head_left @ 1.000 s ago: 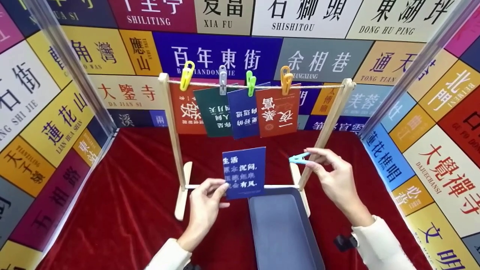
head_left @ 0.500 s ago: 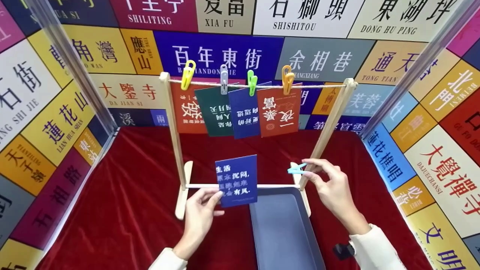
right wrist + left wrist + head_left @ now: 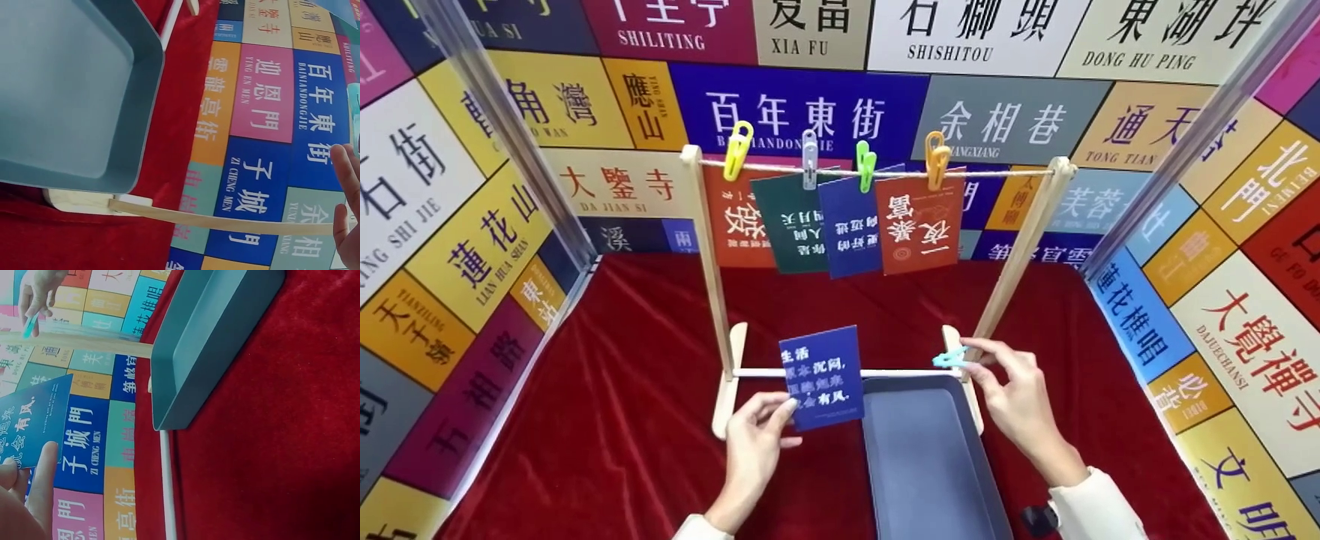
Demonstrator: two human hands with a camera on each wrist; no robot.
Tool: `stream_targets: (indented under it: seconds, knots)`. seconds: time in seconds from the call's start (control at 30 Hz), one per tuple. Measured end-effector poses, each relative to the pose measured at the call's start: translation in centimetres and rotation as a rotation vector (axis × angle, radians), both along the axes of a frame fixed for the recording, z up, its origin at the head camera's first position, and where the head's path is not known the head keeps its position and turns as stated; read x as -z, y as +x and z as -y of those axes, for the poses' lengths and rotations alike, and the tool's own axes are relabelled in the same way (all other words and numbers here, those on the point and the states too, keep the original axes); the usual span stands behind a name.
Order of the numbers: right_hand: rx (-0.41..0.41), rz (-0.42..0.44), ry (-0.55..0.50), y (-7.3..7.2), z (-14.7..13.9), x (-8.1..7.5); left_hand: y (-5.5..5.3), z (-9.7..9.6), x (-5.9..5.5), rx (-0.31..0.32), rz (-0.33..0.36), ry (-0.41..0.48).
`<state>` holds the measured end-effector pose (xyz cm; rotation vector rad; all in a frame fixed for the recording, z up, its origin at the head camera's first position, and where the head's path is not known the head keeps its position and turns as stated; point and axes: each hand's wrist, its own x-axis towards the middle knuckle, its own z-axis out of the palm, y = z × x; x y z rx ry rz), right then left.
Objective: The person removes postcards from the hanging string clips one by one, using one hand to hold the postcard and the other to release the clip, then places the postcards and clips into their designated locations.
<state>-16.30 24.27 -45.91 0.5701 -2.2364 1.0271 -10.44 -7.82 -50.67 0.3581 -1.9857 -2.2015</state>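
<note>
Lowered and shifted leftward since a second ago, the blue card [image 3: 826, 384], long axis slightly off upright, is pinched by the left hand [image 3: 754, 436], left of and apart from the light-blue clip [image 3: 949, 358] the right hand [image 3: 1020, 394] pinches.

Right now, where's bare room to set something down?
Free: red velvet cloth between the wooden frame and left printed wall; inside the grey rectangular tray, where visible. Crowded: most of the white rope, where coloured cards overlap; below, left hand holding a blue card, right hand a turquoise clip.
</note>
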Motion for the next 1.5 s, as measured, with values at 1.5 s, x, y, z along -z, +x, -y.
stream_targets:
  seconds: [1.5]
  knots:
    - [0.141, 0.071, 0.393, -0.1, 0.9, 10.8, 1.5, 2.8, 9.1, 0.003, 0.247, -0.084]
